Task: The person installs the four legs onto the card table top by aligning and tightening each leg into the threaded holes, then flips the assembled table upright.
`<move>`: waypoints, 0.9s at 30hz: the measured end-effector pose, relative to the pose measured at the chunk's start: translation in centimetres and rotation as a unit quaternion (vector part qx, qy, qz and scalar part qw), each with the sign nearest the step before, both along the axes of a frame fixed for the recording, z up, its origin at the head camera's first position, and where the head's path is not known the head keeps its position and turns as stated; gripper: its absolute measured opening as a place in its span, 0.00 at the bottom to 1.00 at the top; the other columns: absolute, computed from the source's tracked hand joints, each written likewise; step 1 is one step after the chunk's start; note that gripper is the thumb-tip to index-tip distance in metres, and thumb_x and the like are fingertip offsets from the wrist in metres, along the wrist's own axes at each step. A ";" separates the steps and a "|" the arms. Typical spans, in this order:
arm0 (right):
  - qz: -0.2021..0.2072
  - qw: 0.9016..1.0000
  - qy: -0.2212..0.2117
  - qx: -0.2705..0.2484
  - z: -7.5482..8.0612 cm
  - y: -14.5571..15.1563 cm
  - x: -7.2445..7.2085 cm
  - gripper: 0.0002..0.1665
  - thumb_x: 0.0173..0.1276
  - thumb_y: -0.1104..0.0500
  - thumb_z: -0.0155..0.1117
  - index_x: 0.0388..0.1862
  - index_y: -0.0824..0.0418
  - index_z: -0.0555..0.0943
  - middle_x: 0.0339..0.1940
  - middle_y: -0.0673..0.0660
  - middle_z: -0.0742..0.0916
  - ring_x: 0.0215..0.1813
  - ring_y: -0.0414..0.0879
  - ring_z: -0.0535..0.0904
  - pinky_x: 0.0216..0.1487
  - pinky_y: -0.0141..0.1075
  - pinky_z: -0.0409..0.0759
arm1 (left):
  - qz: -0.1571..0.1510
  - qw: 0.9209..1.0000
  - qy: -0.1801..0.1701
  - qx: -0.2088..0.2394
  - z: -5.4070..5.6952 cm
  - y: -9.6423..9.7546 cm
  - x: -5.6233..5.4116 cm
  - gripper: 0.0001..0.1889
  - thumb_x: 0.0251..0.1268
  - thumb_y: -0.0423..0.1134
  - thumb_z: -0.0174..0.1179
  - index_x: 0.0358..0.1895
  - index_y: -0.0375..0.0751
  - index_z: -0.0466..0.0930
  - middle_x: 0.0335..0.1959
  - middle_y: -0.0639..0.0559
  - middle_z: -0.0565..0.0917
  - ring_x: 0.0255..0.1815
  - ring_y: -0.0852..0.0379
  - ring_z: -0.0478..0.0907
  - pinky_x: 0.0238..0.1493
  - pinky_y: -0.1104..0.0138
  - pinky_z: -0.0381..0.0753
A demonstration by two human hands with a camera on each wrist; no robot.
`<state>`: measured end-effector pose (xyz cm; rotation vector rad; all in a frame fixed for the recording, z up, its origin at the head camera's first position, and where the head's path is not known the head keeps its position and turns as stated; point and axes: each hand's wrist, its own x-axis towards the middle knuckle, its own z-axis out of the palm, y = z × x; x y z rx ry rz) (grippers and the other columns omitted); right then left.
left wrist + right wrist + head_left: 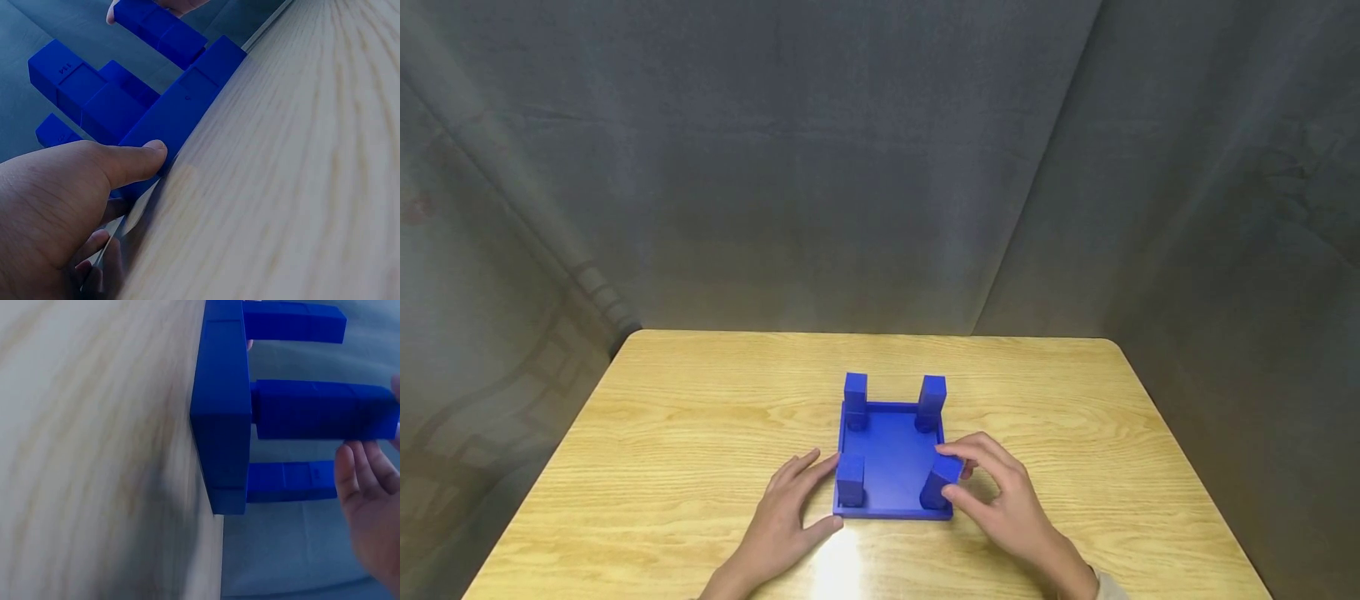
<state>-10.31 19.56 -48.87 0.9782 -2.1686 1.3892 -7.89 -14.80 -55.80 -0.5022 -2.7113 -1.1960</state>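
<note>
A blue square tray-like base [891,460] lies on the table, with an upright blue leg at each corner. My left hand [782,521] holds the base's near left corner, its thumb [140,161] against the near wall and its fingers along the left side. Beside it stands the near left leg [851,479]. With thumb and fingers my right hand [1003,500] pinches the upper end of the near right leg [942,482]. This leg leans slightly in the head view, and a narrow neck shows between it and the base in the right wrist view.
At the base's far corners stand the far left leg [855,398] and the far right leg [932,402]. The wood-grain table [700,417] extends on all sides of the base. Grey curtains [820,183] hang behind and beside the table.
</note>
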 end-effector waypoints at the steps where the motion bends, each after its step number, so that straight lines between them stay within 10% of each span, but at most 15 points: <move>1: 0.005 1.000 0.002 0.001 0.0 0.1 0.0 0.34 0.61 0.73 0.79 0.67 0.59 0.87 0.53 0.54 0.89 0.44 0.41 0.82 0.43 0.35 0.86 | 0.000 1.000 0.000 0.000 0.0 0.0 0.0 0.42 0.64 0.57 0.79 0.81 0.56 0.77 0.80 0.40 0.77 0.80 0.25 0.70 0.74 0.20 0.64; 20: -0.011 0.999 -0.044 -0.025 0.0 0.3 -0.2 0.29 0.56 0.76 0.84 0.51 0.60 0.81 0.50 0.55 0.88 0.43 0.44 0.82 0.45 0.32 0.84 | 0.002 1.000 0.012 -0.005 -0.1 0.0 0.0 0.41 0.64 0.57 0.79 0.81 0.55 0.78 0.79 0.39 0.78 0.79 0.25 0.71 0.74 0.21 0.66; 27: -0.021 0.999 -0.045 0.006 -0.1 0.3 -0.1 0.34 0.59 0.74 0.84 0.63 0.56 0.86 0.50 0.50 0.89 0.42 0.41 0.82 0.46 0.33 0.84 | 0.000 1.000 0.009 0.001 0.0 0.0 0.1 0.41 0.65 0.57 0.79 0.81 0.54 0.78 0.79 0.39 0.78 0.79 0.25 0.70 0.74 0.21 0.65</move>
